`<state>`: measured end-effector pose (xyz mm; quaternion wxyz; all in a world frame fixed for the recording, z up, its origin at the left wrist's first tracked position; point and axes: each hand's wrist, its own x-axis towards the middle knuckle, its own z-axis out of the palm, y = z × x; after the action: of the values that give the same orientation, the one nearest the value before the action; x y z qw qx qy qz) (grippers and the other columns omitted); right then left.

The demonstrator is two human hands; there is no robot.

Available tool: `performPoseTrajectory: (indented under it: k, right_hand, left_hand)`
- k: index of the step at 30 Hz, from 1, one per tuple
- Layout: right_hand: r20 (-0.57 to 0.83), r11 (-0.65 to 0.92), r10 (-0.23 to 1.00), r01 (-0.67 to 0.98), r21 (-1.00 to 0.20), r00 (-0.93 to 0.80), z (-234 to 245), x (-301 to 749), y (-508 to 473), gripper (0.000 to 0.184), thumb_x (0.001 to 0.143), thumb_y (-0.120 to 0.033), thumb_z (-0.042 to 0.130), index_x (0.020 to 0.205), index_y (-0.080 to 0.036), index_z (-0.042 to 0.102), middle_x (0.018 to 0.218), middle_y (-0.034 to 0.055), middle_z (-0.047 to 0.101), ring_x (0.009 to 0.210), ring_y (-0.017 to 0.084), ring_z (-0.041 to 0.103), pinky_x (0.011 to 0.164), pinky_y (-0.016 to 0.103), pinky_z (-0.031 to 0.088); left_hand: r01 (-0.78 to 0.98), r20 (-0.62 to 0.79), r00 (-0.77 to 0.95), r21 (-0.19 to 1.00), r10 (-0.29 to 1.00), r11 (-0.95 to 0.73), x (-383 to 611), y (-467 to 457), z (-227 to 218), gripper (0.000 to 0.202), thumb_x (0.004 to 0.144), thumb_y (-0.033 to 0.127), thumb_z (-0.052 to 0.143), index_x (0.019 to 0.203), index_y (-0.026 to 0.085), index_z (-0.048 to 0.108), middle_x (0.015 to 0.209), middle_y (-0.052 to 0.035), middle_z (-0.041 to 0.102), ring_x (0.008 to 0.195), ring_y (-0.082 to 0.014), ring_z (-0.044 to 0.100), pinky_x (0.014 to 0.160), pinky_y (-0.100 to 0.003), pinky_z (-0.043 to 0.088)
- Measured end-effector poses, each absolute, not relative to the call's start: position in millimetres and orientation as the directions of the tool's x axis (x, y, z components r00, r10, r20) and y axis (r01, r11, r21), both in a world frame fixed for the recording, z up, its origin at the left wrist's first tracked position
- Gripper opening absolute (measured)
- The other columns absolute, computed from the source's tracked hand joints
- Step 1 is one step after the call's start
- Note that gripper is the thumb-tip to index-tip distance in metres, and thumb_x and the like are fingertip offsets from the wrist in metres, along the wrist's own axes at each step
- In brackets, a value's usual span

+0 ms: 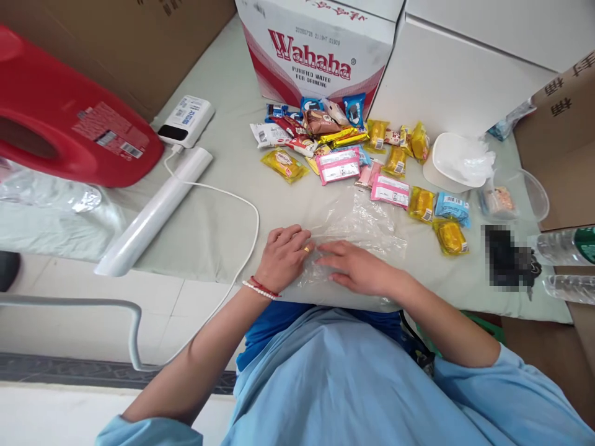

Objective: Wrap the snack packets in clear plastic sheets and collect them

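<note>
A clear plastic bag [367, 226] lies flat on the pale green table [218, 217] near its front edge. My left hand [284, 257], with a ring and bead bracelets, rests with curled fingers on the bag's left edge. My right hand [357, 267] lies on the bag with fingers stretched toward the left hand. Beyond the bag sits a scatter of wrapped snacks [344, 152]: pink, yellow, blue and brown packets.
A Wahaha water carton [320, 52] and white boxes [455, 74] stand at the back. A red jug [69, 118], a power bank [186, 119] with cable and a white roll [155, 207] lie at left. A white bowl [458, 162], clear bowl [515, 195] and bottles [564, 248] sit at right.
</note>
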<state>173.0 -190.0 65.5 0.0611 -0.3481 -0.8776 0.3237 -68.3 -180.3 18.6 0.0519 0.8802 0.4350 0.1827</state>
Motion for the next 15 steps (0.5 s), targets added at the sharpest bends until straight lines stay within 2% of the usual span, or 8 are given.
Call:
performPoseTrajectory:
  k: [2,5,8,10,12,15]
  right_hand:
    - [-0.116,0.576,0.648,0.584,-0.572,-0.753,56.2,169.1,-211.1,0.041,0.099,-0.018,0.064,0.139,-0.015,0.069,0.158,0.0153,0.054,0.143,0.03,0.053,0.12,0.05,0.046]
    - [-0.089,0.597,0.679,0.618,-0.512,-0.729,46.0,166.4,-237.3,0.038,0.103,-0.02,0.057,0.139,-0.016,0.07,0.16,0.0137,0.053,0.148,0.029,0.048,0.123,0.051,0.042]
    - [-0.057,0.61,0.702,0.64,-0.467,-0.71,38.2,162.2,-255.1,0.037,0.105,-0.021,0.054,0.138,-0.017,0.07,0.159,0.013,0.054,0.152,0.028,0.043,0.127,0.053,0.038]
    - [-0.035,0.615,0.716,0.654,-0.44,-0.697,33.6,158.6,-262.3,0.038,0.105,-0.021,0.053,0.139,-0.017,0.07,0.159,0.0129,0.054,0.154,0.027,0.041,0.129,0.054,0.035]
    - [-0.021,0.615,0.729,0.669,-0.417,-0.684,30.0,155.4,-265.9,0.039,0.105,-0.021,0.052,0.141,-0.016,0.068,0.16,0.0122,0.053,0.154,0.027,0.04,0.13,0.053,0.033]
    - [-0.028,0.608,0.739,0.684,-0.405,-0.673,27.5,152.5,-265.5,0.041,0.105,-0.021,0.054,0.144,-0.018,0.065,0.161,0.0113,0.052,0.156,0.027,0.038,0.131,0.053,0.032]
  left_hand:
    - [0.759,0.177,0.573,0.253,0.8,-0.599,-69.6,-173.2,26.0,0.028,0.097,0.011,0.051,0.109,0.024,0.073,0.114,-0.0079,0.077,0.117,-0.0284,0.064,0.097,-0.049,0.042]
    - [0.848,0.041,0.466,0.266,0.884,-0.459,-64.6,-160.3,36.5,0.03,0.102,0.022,0.045,0.114,0.019,0.072,0.103,-0.0109,0.077,0.102,-0.0304,0.067,0.089,-0.05,0.045]
    - [0.905,-0.013,0.349,0.266,0.937,-0.333,-50.7,-150.9,44.2,0.036,0.105,0.034,0.044,0.104,0.017,0.075,0.1,-0.0144,0.074,0.101,-0.0346,0.064,0.085,-0.052,0.048]
    - [0.917,0.017,0.32,0.245,0.947,-0.314,-39.1,-148.8,46.7,0.029,0.101,0.031,0.051,0.101,0.015,0.076,0.106,-0.0178,0.071,0.105,-0.0372,0.062,0.087,-0.053,0.051]
    - [0.915,0.098,0.326,0.218,0.94,-0.34,-28.9,-149.6,46.6,0.027,0.098,0.019,0.052,0.112,0.014,0.074,0.118,-0.0212,0.069,0.112,-0.038,0.061,0.09,-0.054,0.052]
    - [0.789,0.25,0.531,0.203,0.81,-0.58,-20.9,-152.5,41.1,0.034,0.101,0.012,0.045,0.125,0.017,0.068,0.134,-0.019,0.066,0.131,-0.0343,0.057,0.104,-0.055,0.049]
